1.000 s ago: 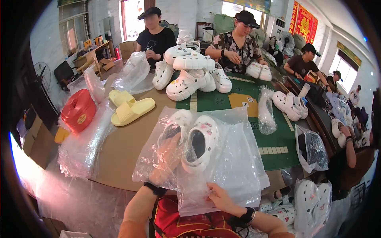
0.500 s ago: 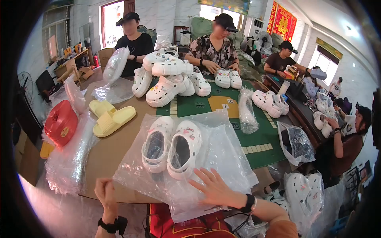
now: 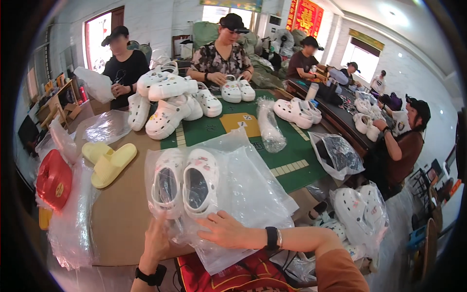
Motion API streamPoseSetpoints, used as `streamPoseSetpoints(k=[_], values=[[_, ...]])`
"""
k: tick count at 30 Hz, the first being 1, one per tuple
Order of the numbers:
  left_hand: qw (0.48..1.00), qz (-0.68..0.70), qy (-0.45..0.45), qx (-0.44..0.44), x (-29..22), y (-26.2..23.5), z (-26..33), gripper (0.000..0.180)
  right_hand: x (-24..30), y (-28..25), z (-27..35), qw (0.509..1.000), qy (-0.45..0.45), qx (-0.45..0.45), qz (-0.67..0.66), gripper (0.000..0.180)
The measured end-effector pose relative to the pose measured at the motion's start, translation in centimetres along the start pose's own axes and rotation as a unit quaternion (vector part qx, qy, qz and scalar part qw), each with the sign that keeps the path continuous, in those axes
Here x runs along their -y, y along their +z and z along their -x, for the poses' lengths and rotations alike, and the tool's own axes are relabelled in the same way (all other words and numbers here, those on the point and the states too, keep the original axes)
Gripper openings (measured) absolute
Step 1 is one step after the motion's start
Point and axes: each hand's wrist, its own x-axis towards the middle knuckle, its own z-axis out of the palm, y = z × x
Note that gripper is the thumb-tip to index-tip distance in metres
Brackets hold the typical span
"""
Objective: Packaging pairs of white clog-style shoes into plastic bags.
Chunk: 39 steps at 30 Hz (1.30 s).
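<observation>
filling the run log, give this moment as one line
left hand: at left edge of clear bag; right hand: on bag; white clogs: inside bag; yellow slides: left of bag

White clogs [image 3: 202,165]: moulded plastic look, smooth, matt. Clear bag [image 3: 255,187]: thin plastic film, creased, glossy. Yellow slides [image 3: 109,169]: rubbery plastic, matt. Red bundle [image 3: 56,180]: shiny plastic. Cardboard sheet [image 3: 119,219]: dull, papery. Green mat [image 3: 301,179]: matt, cloth-like.

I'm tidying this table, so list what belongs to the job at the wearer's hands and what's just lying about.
In the job:
- white, perforated clogs with colourful charms, beside both left hand and right hand
- clear, flat plastic bag

Apparently lying about:
- pale-yellow, open-toed slide sandals
- shiny red, rounded object
- black item in clear plastic
</observation>
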Motion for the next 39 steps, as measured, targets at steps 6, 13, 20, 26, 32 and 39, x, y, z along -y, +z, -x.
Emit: streamPoseSetpoints(k=[6, 13, 20, 26, 32, 39], values=[[0.986, -0.067, 0.126, 0.089, -2.5, 0.0, -1.4, 0.062, 0.9, -0.4, -2.4, 0.957, 0.066, -0.113, -0.260, 0.014], [0.985, -0.133, 0.091, 0.068, -1.7, 3.6, -0.6, 0.064, 0.7, 3.5, -3.3, 0.934, 0.102, -0.099, -0.329, 0.019], [0.983, 0.162, 0.006, -0.082, -0.3, 4.2, -3.1, 0.024, -2.0, 1.2, -1.5, 0.965, -0.029, -0.177, -0.192, 0.063], [0.977, -0.033, 0.190, -0.086, -6.7, 2.0, -7.2, 0.025, -3.9, -0.5, -5.9, 0.981, 0.088, -0.173, -0.018, 0.079], [0.949, -0.226, 0.213, -0.056, -12.5, 3.3, -8.6, 0.044, -8.7, -2.0, -8.9, 0.942, 0.110, -0.317, 0.009, 0.053], [0.943, -0.170, 0.266, -0.107, -12.0, 3.6, -9.4, 0.035, -10.1, -4.5, -9.3, 0.820, 0.201, -0.345, -0.411, 0.033]])
